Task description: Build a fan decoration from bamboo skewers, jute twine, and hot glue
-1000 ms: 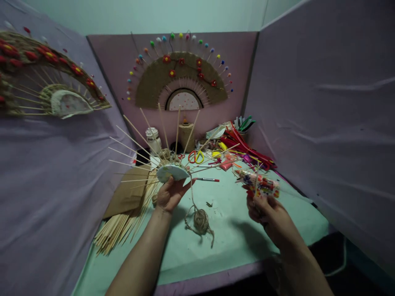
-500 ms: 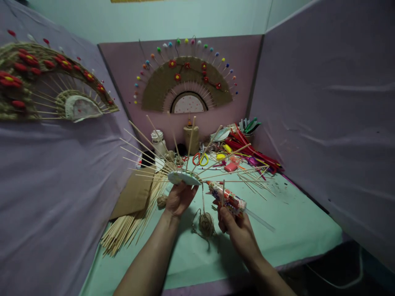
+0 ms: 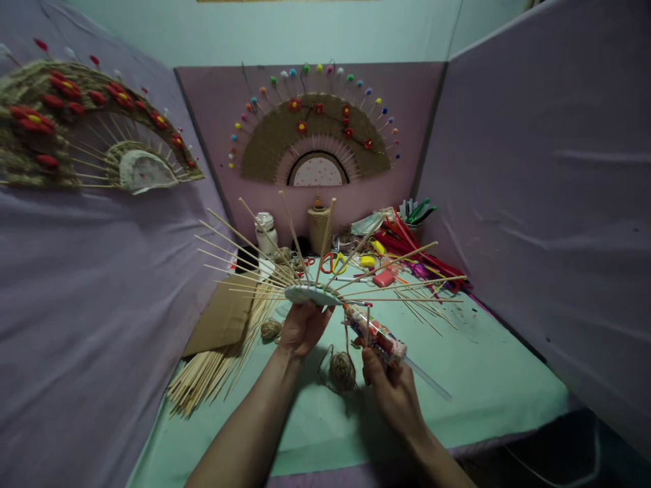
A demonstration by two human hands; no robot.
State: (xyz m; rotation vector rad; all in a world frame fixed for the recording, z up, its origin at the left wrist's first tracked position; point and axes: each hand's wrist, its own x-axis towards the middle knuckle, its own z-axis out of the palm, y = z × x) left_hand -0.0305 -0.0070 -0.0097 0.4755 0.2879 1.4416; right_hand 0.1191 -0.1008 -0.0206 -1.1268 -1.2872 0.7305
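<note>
My left hand (image 3: 305,327) grips a pale half-round fan base (image 3: 311,294) from below, holding it above the table. Thin wooden sticks (image 3: 257,261) spread outward from the base's rim. My right hand (image 3: 391,383) is wrapped around a hot glue gun (image 3: 379,335) with a clear glue stick (image 3: 430,377) poking out behind. The gun's nozzle is at the right end of the base; whether it touches cannot be told. Twine hangs near the nozzle and runs down to a ball of twine (image 3: 342,371) on the table between my hands.
A bundle of sticks (image 3: 203,379) and a cardboard piece (image 3: 224,315) lie left. Scissors (image 3: 333,263), a jar (image 3: 265,234), a twine spool (image 3: 319,227) and red pipe cleaners (image 3: 397,237) stand or lie behind. Two finished fans (image 3: 315,129) hang on the partitions.
The view has shifted slightly, so the background appears further right. The glue gun's nozzle and the right end of the fan base are closer together. Both hands keep their holds.
</note>
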